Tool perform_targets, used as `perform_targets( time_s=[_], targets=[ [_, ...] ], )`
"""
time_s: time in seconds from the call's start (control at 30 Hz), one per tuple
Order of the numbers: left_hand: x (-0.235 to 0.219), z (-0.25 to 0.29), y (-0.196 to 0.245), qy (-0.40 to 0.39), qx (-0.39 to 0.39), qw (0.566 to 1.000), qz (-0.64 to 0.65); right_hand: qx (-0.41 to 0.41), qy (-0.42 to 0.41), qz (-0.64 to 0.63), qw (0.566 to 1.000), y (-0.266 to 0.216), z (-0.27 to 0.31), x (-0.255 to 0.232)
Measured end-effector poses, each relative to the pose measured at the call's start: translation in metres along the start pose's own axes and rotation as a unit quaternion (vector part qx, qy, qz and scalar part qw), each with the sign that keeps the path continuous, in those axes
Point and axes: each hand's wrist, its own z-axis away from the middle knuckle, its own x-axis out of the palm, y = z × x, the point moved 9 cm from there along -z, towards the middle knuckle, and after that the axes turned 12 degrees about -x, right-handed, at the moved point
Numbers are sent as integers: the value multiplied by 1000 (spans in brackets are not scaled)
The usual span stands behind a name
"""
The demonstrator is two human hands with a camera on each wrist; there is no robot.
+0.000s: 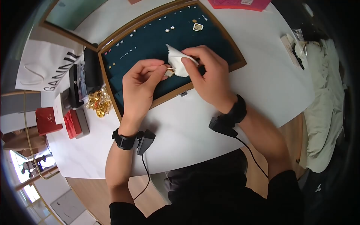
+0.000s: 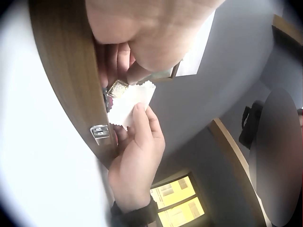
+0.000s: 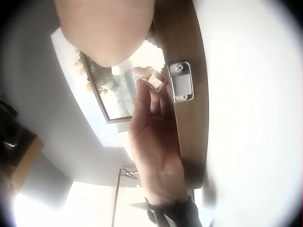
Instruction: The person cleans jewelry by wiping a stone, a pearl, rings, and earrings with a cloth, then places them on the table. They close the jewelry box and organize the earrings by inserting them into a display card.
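Observation:
My left hand pinches a square gold earring between thumb and fingers over the front part of a wooden jewelry case. In my right hand is a white polishing cloth with zigzag edges, gripped between thumb and fingers. The cloth's edge meets the earring in the left wrist view, where the earring shows a beaded rim. From the right wrist, its pale face is seen at the left fingertips. A similar square piece lies on the case's dark green lining.
Several small studs sit in rows on the lining. The case's glass lid stands raised at the back left. Left of the case are gold-wrapped items, red boxes and a white paper bag. A pink box is behind.

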Motion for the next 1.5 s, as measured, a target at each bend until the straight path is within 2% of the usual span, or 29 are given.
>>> perform_targets(
  time_s=[0.1,0.17,0.27,0.33,0.4,0.47,0.6,0.7,0.77,1.07,1.2,1.27,1.37,1.5],
  targets=[
    [-1,-3,-3,-18,-22,999,38,-12,-22,-2,1000,-6,-3,5],
    [-1,-4,-3,-15,-17,998,51,-108,-57,28,992,-23,-6,11],
    [0,-4,0,-27,-4,998,50,-77,-91,20,993,-16,-3,17],
    [-2,-4,2,-21,8,1000,1,-89,-91,21,992,-17,-4,17],
    [0,-3,3,-32,7,999,16,-99,-92,22,991,-20,-3,17],
    [2,-4,2,-44,5,999,28,-17,-111,-22,993,-11,1,22],
    [2,-2,3,-54,10,998,10,-38,-95,-9,995,-19,-3,19],
    [6,-1,3,-72,8,997,5,-10,-116,-38,993,-18,-1,19],
    [7,-1,4,-81,12,997,0,54,-133,-68,987,-8,6,23],
    [9,1,0,-103,3,994,18,-51,-100,-49,993,-12,1,16],
    [10,2,5,-95,25,995,22,-33,-97,-49,994,-15,0,16],
    [9,3,5,-91,25,995,27,8,-35,-35,999,-9,1,9],
    [7,2,7,-91,32,994,56,35,-11,11,999,1,3,3],
    [6,2,5,-76,13,995,56,76,3,-37,996,2,4,0]
  ],
)
